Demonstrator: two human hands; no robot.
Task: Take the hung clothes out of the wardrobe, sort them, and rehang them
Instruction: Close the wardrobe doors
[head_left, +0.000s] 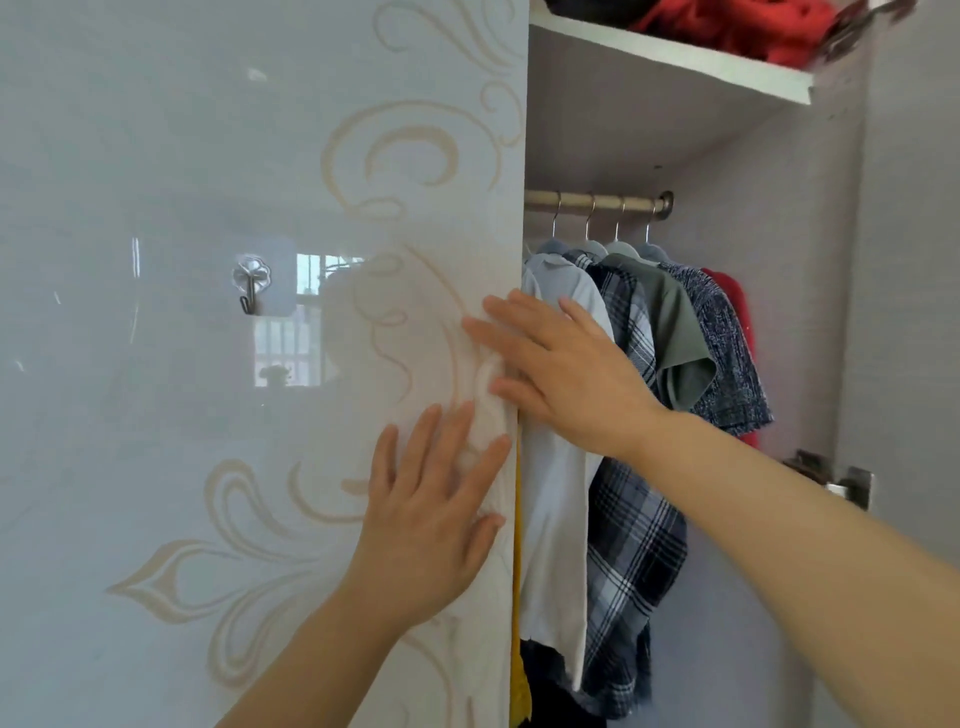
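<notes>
Barely started, I judge: my left hand (431, 499) and right hand (561, 374) press flat, fingers straight and spread, on the right edge of the wardrobe door (208, 208), holding nothing. Hung clothes (634, 545) all on the rail (597, 200) inside; taking out, sorting, rehanging all left.

Bright, diffuse daylight. The glossy white wardrobe door with beige swirls (208, 156) mirrors a barred window (291, 332). Far right, the red fabric (727, 26) on the white top shelf (675, 54) is blur-smeared; straight edges bow slightly
</notes>
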